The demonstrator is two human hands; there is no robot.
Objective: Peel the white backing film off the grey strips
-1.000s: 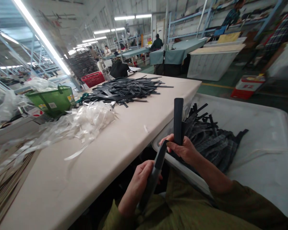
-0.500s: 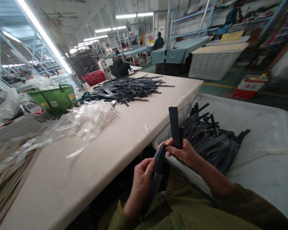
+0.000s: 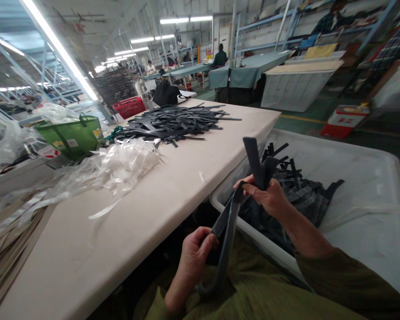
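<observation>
I hold a long dark grey strip point(image 3: 231, 218) in both hands over my lap. My right hand point(image 3: 270, 195) is closed round its upper part, where the end sticks up above my fingers. Lower down, my left hand point(image 3: 195, 251) pinches the same strip, and the rest hangs down onto my green clothing. Just behind my right hand, a white plastic bin point(image 3: 353, 169) holds a heap of similar dark strips point(image 3: 296, 186).
A beige table point(image 3: 136, 222) runs along my left, with a pile of dark strips point(image 3: 176, 122), a heap of clear plastic film scraps point(image 3: 120, 164) and a green basket point(image 3: 71, 135). A red basket point(image 3: 130, 106) stands further back. People work at distant tables.
My right hand has moved up and to the right with the strip's top end, which now tilts. My left hand has slid lower, so more strip stretches between the hands.
</observation>
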